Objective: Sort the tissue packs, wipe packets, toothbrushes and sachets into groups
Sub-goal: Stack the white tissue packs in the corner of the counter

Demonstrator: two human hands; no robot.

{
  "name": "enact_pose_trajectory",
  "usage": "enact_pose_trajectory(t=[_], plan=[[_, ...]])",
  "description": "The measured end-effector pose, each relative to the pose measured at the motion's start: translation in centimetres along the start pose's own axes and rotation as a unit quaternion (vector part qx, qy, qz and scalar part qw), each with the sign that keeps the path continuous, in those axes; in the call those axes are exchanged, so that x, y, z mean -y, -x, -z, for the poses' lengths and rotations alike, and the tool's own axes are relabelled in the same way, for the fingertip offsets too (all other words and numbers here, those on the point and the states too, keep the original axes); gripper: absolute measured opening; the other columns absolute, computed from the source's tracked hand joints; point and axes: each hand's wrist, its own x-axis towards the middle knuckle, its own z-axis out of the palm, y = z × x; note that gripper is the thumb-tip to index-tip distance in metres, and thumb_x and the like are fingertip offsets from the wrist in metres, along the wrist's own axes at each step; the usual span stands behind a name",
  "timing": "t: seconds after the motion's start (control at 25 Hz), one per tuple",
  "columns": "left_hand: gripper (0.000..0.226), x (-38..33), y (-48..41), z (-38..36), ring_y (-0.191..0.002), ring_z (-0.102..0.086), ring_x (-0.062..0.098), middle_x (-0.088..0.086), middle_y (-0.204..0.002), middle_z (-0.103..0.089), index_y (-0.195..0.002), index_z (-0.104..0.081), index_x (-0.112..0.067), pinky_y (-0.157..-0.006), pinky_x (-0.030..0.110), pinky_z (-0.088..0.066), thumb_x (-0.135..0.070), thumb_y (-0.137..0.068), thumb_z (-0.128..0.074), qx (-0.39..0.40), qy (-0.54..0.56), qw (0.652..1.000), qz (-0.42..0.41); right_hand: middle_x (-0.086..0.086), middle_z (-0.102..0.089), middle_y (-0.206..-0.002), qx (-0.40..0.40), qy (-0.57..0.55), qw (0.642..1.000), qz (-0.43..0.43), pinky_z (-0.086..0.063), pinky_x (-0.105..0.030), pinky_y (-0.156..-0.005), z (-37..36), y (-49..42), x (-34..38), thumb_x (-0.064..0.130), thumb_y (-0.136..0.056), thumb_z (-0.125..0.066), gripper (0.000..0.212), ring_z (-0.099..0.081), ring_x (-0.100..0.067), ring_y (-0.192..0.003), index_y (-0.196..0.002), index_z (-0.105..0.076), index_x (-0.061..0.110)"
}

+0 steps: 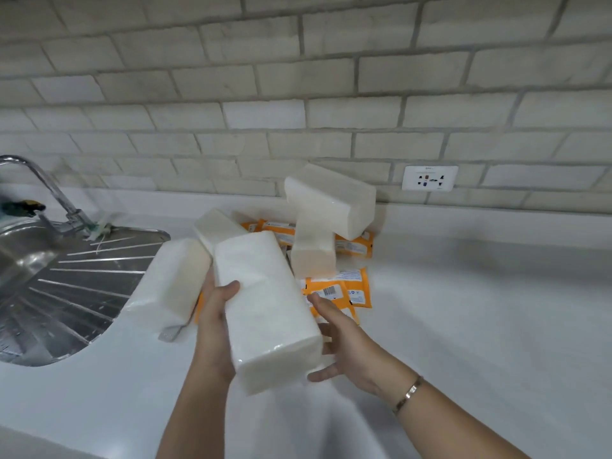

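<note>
One of five tissue packs held over the white bench.
The left grip curls round it; the right grip lies spread against its side. Four packs crowd beyond the grips, half-covering at least four orange wipe packets. A sink lies farther left.

One head-worn wide-angle cam, looking fwd & down across the smooth white countertop toward the pale grey brick-tile wall filling the upper frame. Close-in view; ribbed stainless-steel sink drainboard sits at left edge.
</note>
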Motion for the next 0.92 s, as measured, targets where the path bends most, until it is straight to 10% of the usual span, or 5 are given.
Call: enact_pose_trajectory(t=[0.24, 0.48, 0.92], plan=[[0.076, 5.9, 1.5, -7.8, -0.099, -0.073, 0.040, 0.026, -0.121, -0.070, -0.135, -0.060, -0.008, -0.075, 0.044, -0.062, -0.036, -0.066, -0.076, 0.123, 0.048, 0.971, 0.202, -0.016, -0.066, -0.139, 0.027, -0.193, 0.979, 0.066, -0.055, -0.041, -0.100, 5.8, 4.4, 1.3, 0.052, -0.086, -0.069, 0.068, -0.064, -0.032, -0.127, -0.142, -0.061, 0.013], [0.069, 10.2, 2.0, -16.9, -0.120, -0.067, 0.034, 0.011, -0.133, -0.068, -0.147, -0.050, -0.025, -0.102, 0.057, -0.051, -0.042, -0.083, -0.069, 0.247, -0.156, 0.953, 0.076, -0.023, -0.068, -0.131, -0.081, -0.250, 0.956, 0.127, -0.062, -0.038, -0.075, 13.9, 8.3, -0.1, 0.040, -0.061, -0.083, 0.092, -0.073, -0.034, -0.105, -0.142, -0.056, 0.006], [0.057, 23.1, 12.5, -34.2, -0.106, -0.072, 0.010, -0.009, -0.119, -0.075, -0.122, -0.067, -0.038, -0.092, 0.052, -0.059, -0.076, -0.081, -0.057, 0.365, -0.268, 0.871, 0.193, -0.017, -0.070, -0.128, -0.425, -0.329, 0.779, 0.322, -0.052, -0.064, -0.101, 31.0, 20.5, -4.3, 0.051, -0.068, -0.077, 0.079, -0.070, -0.038, -0.114, -0.136, -0.053, 0.020]])
